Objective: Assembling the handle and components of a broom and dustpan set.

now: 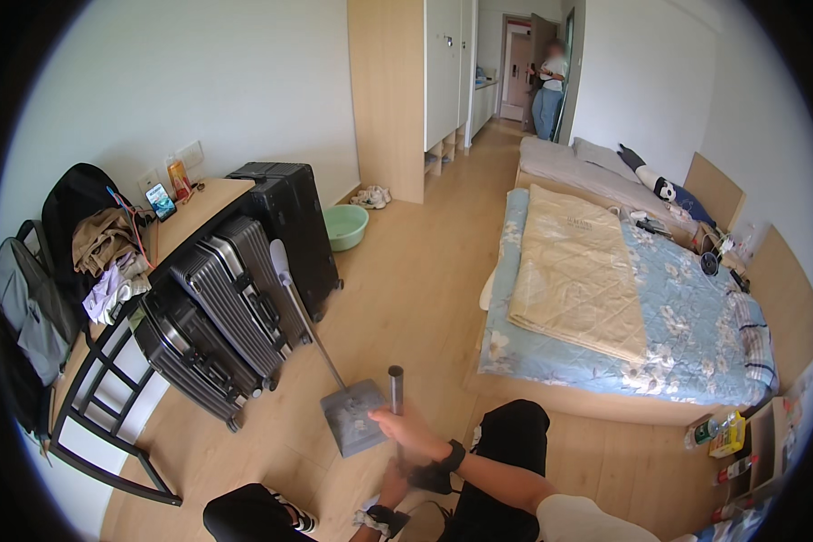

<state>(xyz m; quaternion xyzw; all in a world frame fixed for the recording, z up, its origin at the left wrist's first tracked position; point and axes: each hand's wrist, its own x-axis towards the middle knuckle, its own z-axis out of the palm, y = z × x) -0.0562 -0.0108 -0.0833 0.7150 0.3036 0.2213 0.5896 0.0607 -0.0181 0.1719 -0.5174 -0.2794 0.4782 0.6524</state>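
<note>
My right hand [408, 430] is closed round a grey pole [396, 388], its thumb pointing left and the pole's top end sticking up above the fist. Lower down, my left hand [394, 485] is closed at the same pole, somewhat blurred. A dark shape beside it, under my right wrist, is too unclear to name. Just left of my right hand, a grey dustpan [352, 415] rests on the floor. Its long handle [312, 330] slants up and back toward the suitcases. Both wrists wear dark bands.
Several dark suitcases [228, 294] stand beside a desk [190, 217] piled with bags and clothes. A green basin [345, 226] sits behind them. On the right is a bed [677, 334] with a folded beige mat [574, 271]. A person [548, 90] stands by the far doorway.
</note>
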